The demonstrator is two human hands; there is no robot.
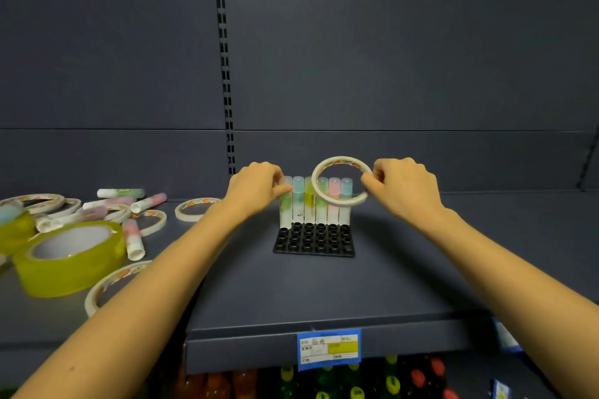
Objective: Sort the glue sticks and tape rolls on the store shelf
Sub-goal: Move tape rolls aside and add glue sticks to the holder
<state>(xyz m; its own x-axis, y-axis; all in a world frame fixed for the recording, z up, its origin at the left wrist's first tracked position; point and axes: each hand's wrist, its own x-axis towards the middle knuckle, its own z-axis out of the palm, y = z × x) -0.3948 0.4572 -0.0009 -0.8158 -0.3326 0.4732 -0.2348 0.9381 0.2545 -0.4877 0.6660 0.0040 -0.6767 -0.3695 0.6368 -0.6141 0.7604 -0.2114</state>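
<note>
A shop: dark metal shelf [324, 301] with slotted upright [223, 58], a blue and yellow price tag [329, 348] on its front edge, bottles [324, 382] stocked on the level below

Seemingly 6 upright glue sticks [309, 204]

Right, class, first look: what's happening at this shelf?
A person is sorting stationery on a store shelf. Six glue sticks stand in the back row of a black holder. The left hand holds the leftmost glue stick near its top. The right hand pinches a thin tape roll, lifted in front of that row. Loose glue sticks, thin rolls and a wide yellow tape roll lie to the left.
</note>
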